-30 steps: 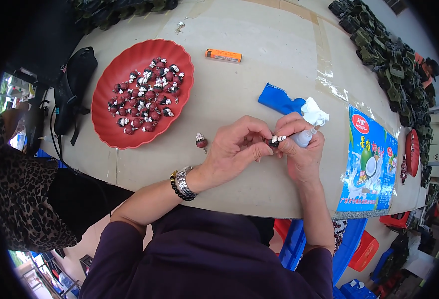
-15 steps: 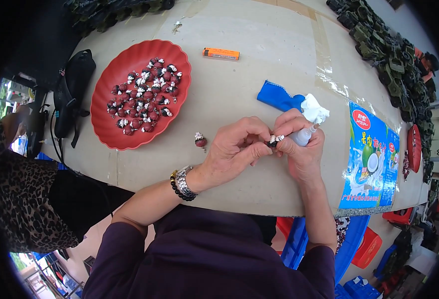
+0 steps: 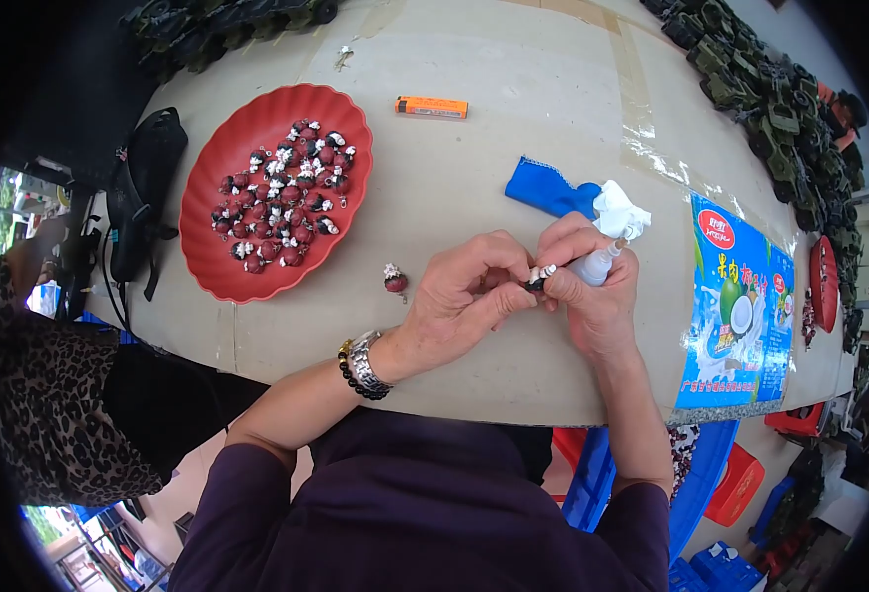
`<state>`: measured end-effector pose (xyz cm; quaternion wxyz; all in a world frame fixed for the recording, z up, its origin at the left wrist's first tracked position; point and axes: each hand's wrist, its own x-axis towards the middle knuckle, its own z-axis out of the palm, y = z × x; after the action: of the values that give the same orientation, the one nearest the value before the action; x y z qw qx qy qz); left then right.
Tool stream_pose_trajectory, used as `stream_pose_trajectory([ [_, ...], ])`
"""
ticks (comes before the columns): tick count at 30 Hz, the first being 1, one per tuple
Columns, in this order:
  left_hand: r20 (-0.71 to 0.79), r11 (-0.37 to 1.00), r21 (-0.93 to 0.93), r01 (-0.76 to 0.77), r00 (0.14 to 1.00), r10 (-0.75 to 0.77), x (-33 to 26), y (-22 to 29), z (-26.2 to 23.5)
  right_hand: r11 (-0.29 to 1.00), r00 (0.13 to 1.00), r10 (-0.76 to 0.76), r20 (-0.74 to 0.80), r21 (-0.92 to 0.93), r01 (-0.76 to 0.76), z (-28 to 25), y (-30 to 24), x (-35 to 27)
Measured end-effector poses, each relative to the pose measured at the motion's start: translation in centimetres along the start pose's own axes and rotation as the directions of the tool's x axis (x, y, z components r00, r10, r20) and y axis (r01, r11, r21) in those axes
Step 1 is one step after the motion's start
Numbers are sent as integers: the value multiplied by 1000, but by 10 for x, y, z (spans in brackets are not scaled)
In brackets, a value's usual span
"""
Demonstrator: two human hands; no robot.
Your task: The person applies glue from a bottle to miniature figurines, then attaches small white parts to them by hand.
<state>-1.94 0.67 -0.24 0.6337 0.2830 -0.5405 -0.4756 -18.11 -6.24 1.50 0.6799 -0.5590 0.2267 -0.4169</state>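
While the beige table (image 3: 513,158) carries a red tray (image 3: 219,197) of finished pieces well to the left, the right hand (image 3: 597,296) grips a white glue bottle (image 3: 592,264), nozzle pointing left at the small dark bead (image 3: 535,283) pinched in the left hand (image 3: 464,296), touching it.

Dark purple top, two bands on one wrist

The person wears a dark purple long-sleeved top – the sleeves are pushed up above the elbows, so both forearms are bare. On the wrist of the left hand (image 3: 459,301) sit two bands side by side – a silver metal watch strap (image 3: 363,361) and a bracelet of black beads with one amber bead (image 3: 346,363). The right hand (image 3: 592,296) wears nothing on its wrist.
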Motion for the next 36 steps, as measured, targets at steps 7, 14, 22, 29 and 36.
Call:
stream_pose_trajectory([
  [7,8,999,-12,44,999,-44,-1,1,1,999,1000,-27,-8,-42,27,1,0,-1],
  [14,36,997,17,72,997,-73,-2,3,-2,1000,1000,7,-5,12,-7,0,1,-2],
  [22,17,998,49,38,999,-39,1,4,3,992,996,86,-27,92,-84,2,1,-4],
  [29,-14,991,21,130,992,-129,4,4,4,991,992,110,-56,84,-105,-1,-1,-3],
  [36,-105,979,22,201,975,-198,-5,8,-1,999,994,25,-109,27,-22,14,6,1],
])
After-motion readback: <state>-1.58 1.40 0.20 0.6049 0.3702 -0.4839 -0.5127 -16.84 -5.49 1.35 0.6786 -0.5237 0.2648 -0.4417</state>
